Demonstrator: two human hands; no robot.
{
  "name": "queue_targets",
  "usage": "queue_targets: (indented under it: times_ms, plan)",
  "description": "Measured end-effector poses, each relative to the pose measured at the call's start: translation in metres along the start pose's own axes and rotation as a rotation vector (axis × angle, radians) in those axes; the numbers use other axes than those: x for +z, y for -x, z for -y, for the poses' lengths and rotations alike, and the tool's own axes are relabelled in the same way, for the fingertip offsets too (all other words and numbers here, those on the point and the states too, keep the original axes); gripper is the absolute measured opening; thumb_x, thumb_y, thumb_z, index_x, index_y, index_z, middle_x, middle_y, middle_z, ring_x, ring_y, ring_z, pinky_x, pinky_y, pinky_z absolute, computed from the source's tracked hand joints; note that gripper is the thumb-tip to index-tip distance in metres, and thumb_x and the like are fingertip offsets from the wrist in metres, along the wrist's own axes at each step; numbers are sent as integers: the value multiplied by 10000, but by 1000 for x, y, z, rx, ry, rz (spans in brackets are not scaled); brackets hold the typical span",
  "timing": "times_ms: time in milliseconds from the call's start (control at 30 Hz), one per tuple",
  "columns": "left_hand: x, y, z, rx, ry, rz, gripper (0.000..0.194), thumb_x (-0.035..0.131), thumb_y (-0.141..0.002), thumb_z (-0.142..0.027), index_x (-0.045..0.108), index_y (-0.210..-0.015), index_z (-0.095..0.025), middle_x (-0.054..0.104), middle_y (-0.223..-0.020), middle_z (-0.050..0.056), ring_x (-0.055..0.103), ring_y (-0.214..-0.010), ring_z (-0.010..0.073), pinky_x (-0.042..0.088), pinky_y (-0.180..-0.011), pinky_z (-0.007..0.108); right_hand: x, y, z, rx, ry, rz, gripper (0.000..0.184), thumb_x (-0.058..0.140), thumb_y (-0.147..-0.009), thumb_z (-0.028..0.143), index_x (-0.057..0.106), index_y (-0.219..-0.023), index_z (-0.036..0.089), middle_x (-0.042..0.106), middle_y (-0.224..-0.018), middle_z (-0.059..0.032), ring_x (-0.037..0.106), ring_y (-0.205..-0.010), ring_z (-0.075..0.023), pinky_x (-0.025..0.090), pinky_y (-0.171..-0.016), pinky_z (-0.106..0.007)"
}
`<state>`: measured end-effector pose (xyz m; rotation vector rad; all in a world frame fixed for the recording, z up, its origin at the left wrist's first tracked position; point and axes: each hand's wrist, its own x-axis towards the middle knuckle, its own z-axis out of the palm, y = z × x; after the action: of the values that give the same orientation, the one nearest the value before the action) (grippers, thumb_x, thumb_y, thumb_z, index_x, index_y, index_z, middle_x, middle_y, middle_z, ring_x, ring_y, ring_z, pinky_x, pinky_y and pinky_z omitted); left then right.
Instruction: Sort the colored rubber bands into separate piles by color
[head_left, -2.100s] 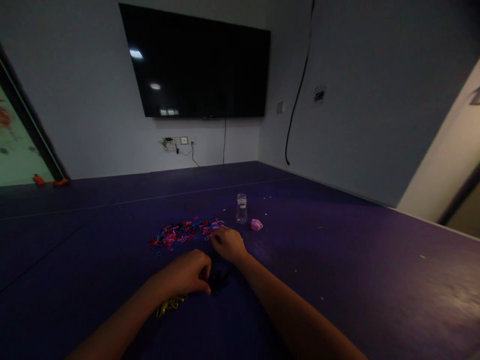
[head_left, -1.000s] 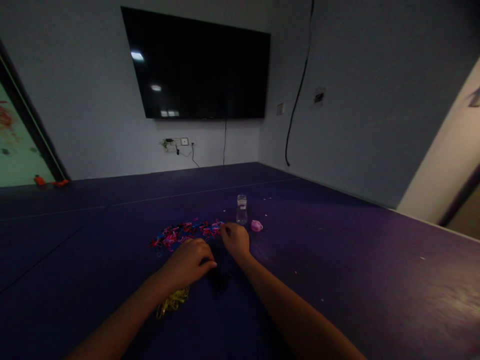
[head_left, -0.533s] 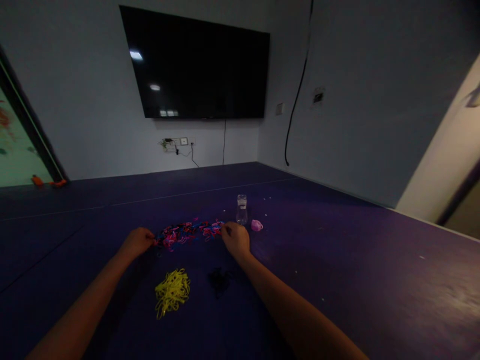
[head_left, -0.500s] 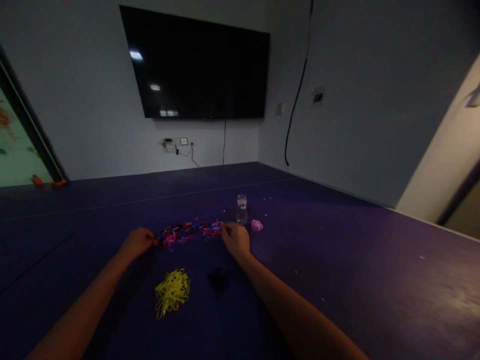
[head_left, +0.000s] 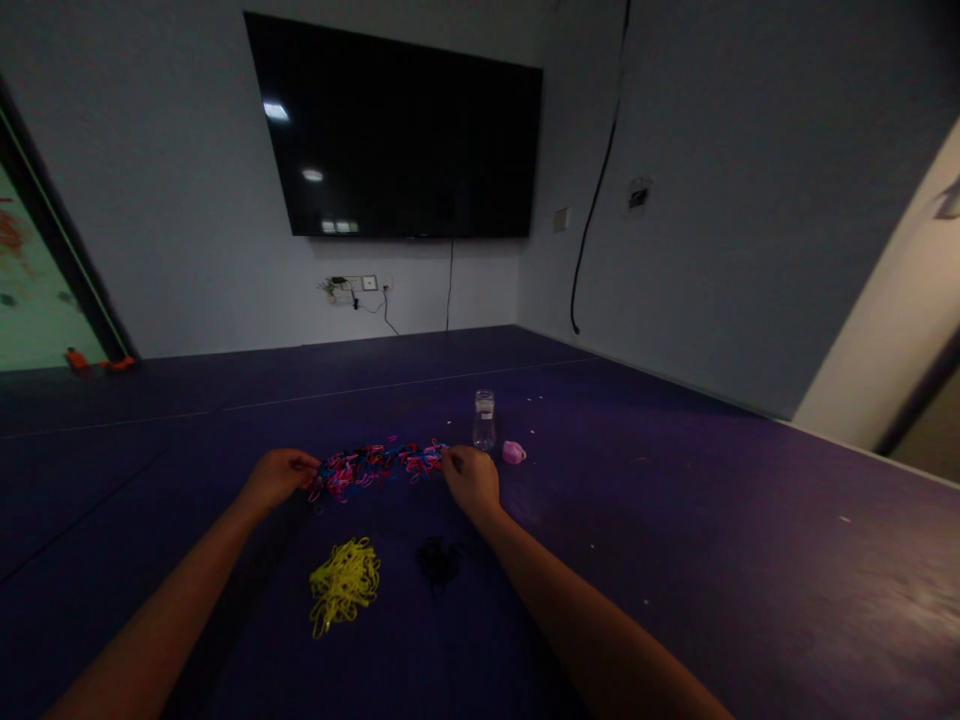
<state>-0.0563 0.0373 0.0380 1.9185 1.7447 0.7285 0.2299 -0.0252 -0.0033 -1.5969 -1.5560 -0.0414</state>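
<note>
A mixed heap of pink, red, blue and black rubber bands (head_left: 375,463) lies on the dark purple floor mat (head_left: 675,560). My left hand (head_left: 279,475) rests at the heap's left end, fingers curled against the bands. My right hand (head_left: 471,479) sits at the heap's right end, fingers pinched on bands there. Nearer to me lie a sorted pile of yellow bands (head_left: 344,582) and a small pile of black bands (head_left: 439,560). Both piles are apart from my hands.
A small clear bottle (head_left: 484,419) stands just beyond my right hand, with a pink cap (head_left: 513,452) beside it. A large dark screen (head_left: 397,135) hangs on the far wall above a socket strip (head_left: 352,285). A black cable (head_left: 596,190) runs down the right wall.
My left hand left the spot over the yellow and black piles and moved out to the left end of the mixed heap. My right hand shifted slightly forward to the heap's right end.
</note>
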Motion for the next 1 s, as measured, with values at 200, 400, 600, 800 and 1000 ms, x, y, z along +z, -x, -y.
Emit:
queue_targets:
  times_ms: [200, 400, 600, 800, 1000]
  plan:
    - [-12, -6, 7, -2, -153, -40, 228, 576, -573, -281, 647, -747, -151, 689, -729, 49, 632, -735, 211, 446, -618, 243, -1, 0, 1, -13, -11, -3, 244, 464, -792, 266, 628, -628, 189, 625, -606, -2, 520, -538, -99, 243, -473, -202]
    - [3, -7, 14, 8, -120, 113, 143, 595, -488, -247, 635, -606, -176, 658, -577, 8, 628, -664, 213, 426, -567, 237, 0, 0, 1, -14, 0, 13, 268, 458, -796, 284, 621, -606, 187, 605, -574, -1, 507, -518, -98, 226, -458, -211]
    - [4, -6, 11, -13, 139, 50, 146, 558, -502, -236, 615, -616, -166, 646, -547, 20, 605, -568, 185, 432, -530, 243, 0, 0, 1, 1, -17, 16, 274, 461, -795, 304, 619, -602, 191, 596, -562, 4, 498, -508, -97, 223, -456, -209]
    - [-2, -1, 2, 11, 303, 7, 175, 587, -501, -218, 619, -658, -149, 647, -562, 18, 587, -535, 162, 459, -552, 254, -2, 0, 2, 16, -1, 21, 269, 460, -793, 292, 622, -605, 189, 607, -579, 0, 495, -506, -96, 222, -458, -212]
    - [-1, 1, -5, 2, 258, 24, 176, 565, -545, -205, 613, -701, -143, 657, -619, 22, 602, -574, 163, 476, -566, 253, -3, 0, 2, -6, -13, 26, 262, 461, -792, 283, 617, -603, 189, 602, -572, 7, 506, -520, -96, 230, -459, -210]
